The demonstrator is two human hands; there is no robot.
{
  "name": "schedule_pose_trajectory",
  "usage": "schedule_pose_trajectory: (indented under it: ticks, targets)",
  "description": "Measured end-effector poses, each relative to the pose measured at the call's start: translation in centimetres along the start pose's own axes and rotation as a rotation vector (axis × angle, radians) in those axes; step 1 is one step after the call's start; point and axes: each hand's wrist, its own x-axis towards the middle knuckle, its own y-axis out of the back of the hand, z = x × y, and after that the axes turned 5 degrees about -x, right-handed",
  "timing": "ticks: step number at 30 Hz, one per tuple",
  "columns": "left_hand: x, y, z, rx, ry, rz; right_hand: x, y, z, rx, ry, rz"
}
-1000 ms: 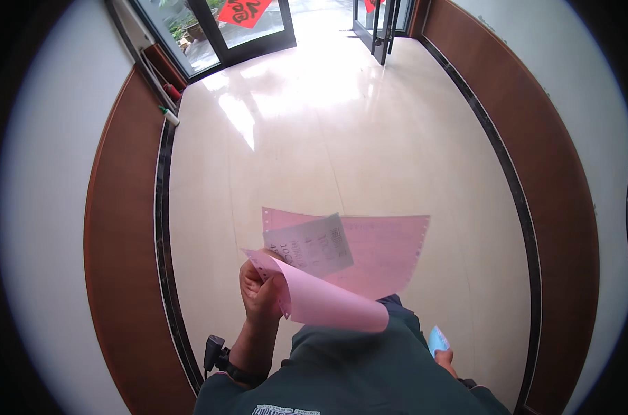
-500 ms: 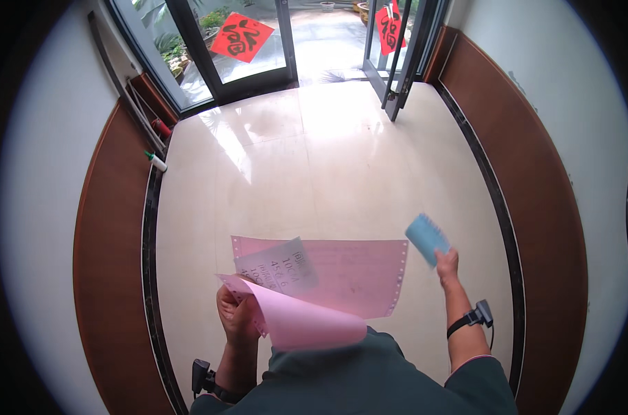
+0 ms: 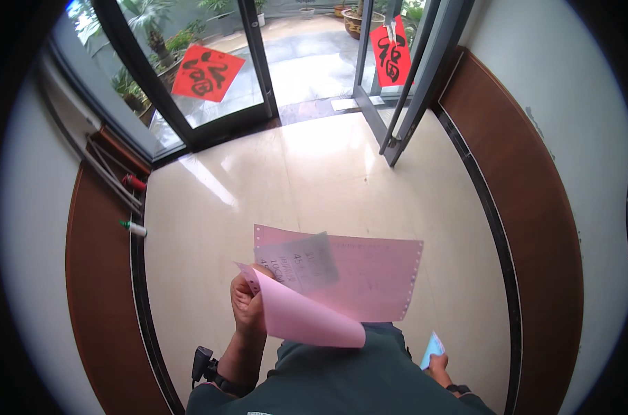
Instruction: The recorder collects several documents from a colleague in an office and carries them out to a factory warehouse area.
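Observation:
My left hand [image 3: 248, 301] is closed on the left edge of a few pink sheets with punched holes along their sides. The front pink sheet [image 3: 307, 315] curls over toward me, while the pink sheet behind it [image 3: 376, 280] is spread out flatter. Between them lies a grey slip [image 3: 307, 266] with dark handwriting, its lower part hidden by the hand and the curl. Low at my right side, my right hand [image 3: 437, 364] grips a small light-blue notepad [image 3: 431, 349], seen nearly edge-on and apart from the sheets.
Ahead, a glass door [image 3: 404, 90] stands open inward at the right, beside a glass panel [image 3: 234, 104] at the left. A white bottle with a green cap [image 3: 135, 229] and a red cylinder [image 3: 133, 182] stand by the left wall. Potted plants [image 3: 359, 24] are outside.
My right hand has dropped back toward my side with the light-blue notepad. The doorway appears nearer and lower in view. My left hand still holds the pink sheets and slip.

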Motion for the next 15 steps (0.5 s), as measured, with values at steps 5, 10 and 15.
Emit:
schedule_pose_trajectory:
  ticks: [5, 10, 15]
  targets:
    - [17.3, -3.5, -5.4, 0.101, -0.124, -0.062, 6.2, -3.0, -16.1, -0.056, -0.081, -0.045]
    - [32.2, -7.3, -6.7, 0.102, -0.121, 0.000, 22.0, -6.9, -38.8, 0.100, 0.234, -0.078]
    - [46.8, -8.1, -7.1, 0.030, -0.066, 0.009, 28.2, -4.8, -69.8, 0.285, 0.627, -0.123]
